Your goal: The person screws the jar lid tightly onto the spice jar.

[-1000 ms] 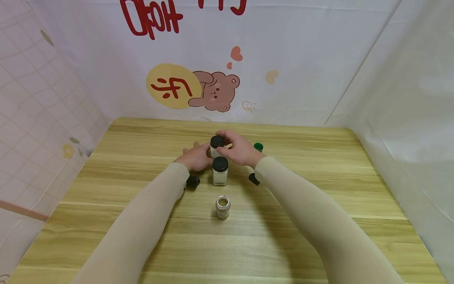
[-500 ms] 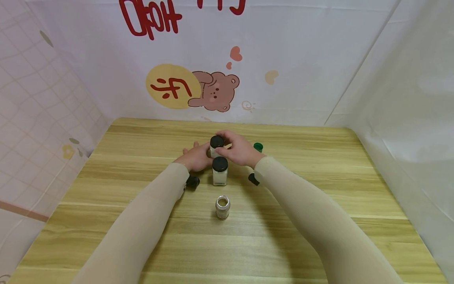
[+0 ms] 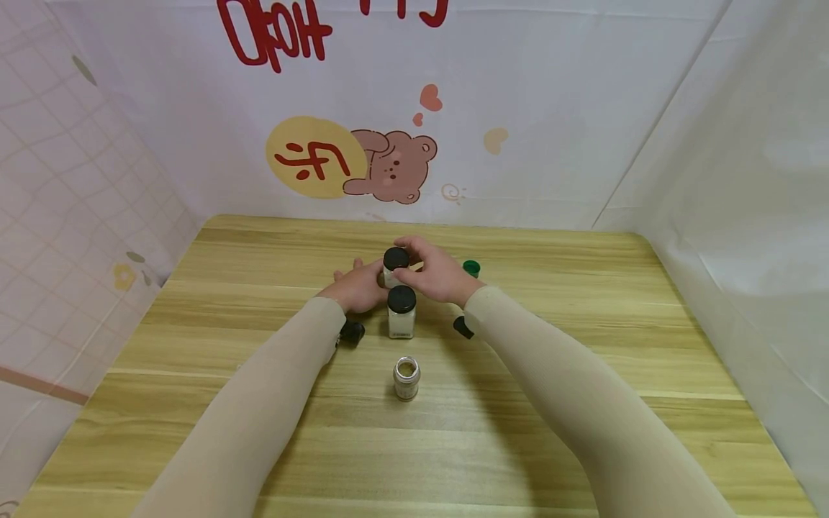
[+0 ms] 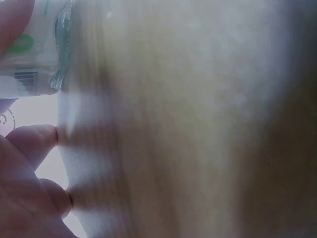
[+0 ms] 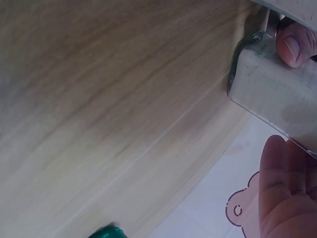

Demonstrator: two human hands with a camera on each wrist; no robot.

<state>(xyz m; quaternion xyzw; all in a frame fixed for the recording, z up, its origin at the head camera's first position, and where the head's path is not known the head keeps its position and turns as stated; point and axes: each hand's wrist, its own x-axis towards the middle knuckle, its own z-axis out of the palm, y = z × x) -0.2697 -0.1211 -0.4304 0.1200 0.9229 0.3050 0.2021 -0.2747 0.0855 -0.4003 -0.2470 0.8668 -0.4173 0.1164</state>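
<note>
In the head view, a square glass jar (image 3: 391,278) with a black lid (image 3: 396,257) stands upright near the back of the table. My left hand (image 3: 363,286) grips its body from the left, the thumb lying across the glass in the left wrist view. From the right, my right hand (image 3: 440,275) holds the lid between thumb and fingers. Directly in front stands a second black-lidded jar (image 3: 401,324) with pale contents, untouched. Nearer still is a small uncapped glass bottle (image 3: 406,381). Printing and a barcode show on the gripped jar (image 4: 25,74).
A green cap (image 3: 471,268) sits right of my right hand. Small black objects show beside my left wrist (image 3: 352,332) and right wrist (image 3: 463,327), partly hidden by the sleeves. Behind the wooden table (image 3: 414,460) hangs a white printed cloth (image 3: 544,108).
</note>
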